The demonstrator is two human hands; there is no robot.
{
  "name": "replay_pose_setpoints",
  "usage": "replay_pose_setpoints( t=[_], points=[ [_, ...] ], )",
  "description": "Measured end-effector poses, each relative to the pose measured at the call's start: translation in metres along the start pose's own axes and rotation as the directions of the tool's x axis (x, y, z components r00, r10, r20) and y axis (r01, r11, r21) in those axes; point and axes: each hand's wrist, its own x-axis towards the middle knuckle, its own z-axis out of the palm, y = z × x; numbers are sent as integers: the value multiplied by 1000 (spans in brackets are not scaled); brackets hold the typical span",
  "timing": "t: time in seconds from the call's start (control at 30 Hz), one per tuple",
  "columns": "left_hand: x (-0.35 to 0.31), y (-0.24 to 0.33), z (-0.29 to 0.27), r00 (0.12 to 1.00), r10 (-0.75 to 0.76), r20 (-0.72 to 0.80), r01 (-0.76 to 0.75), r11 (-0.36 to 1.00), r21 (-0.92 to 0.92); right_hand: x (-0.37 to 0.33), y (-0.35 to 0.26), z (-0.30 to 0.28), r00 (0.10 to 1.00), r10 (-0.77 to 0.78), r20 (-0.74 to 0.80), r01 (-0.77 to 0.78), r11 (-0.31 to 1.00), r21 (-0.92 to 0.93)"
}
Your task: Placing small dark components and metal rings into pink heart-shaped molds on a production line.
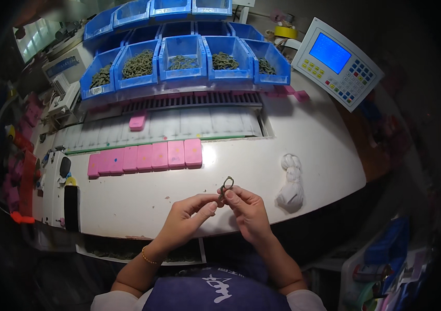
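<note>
In front of my body, over the near edge of the white worktop [148,207], both hands come together around a small dark green piece [228,183] with ring-shaped loops. My right hand [249,211] pinches it between thumb and fingers, its upper loop sticking up past the fingertips. From the other side my left hand [187,217] is curled, fingertips meeting the lower end of the same piece; my fingers partly hide that end. Beyond my hands a row of several pink blocks [145,157] lies edge to edge. A bundle of white cord [290,181] rests to the right.
Blue bins [181,44] with green ring-like pieces stand in tiers at the back. One pink block [137,121] sits on the pale inset strip [200,124]. A control panel [337,65] with a blue screen is back right; a black phone-like slab [71,208] lies left. Below the worktop edge is an open drawer [203,251].
</note>
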Motion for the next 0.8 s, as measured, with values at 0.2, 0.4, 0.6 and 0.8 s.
replay_pose_setpoints(
  t=[0.2, 0.4, 0.6, 0.8],
  points=[
    [-5, -8, 7, 982, 167, -86, -145, 964, 223, -8, 4, 10, 991, -119, -65, 110, 986, -126],
    [-6, -15, 15, 943, 238, -233, -189, 958, 214, -10, 9, 14, 969, -244, -49, 230, 954, -194],
    [-8, -16, 15, 930, 290, -225, -220, 931, 290, -12, 13, 17, 959, -274, -76, 256, 948, -187],
    [-6, -18, 19, 893, 380, -242, -291, 896, 335, -11, 17, 14, 967, -245, -70, 235, 964, -127]
  ],
)
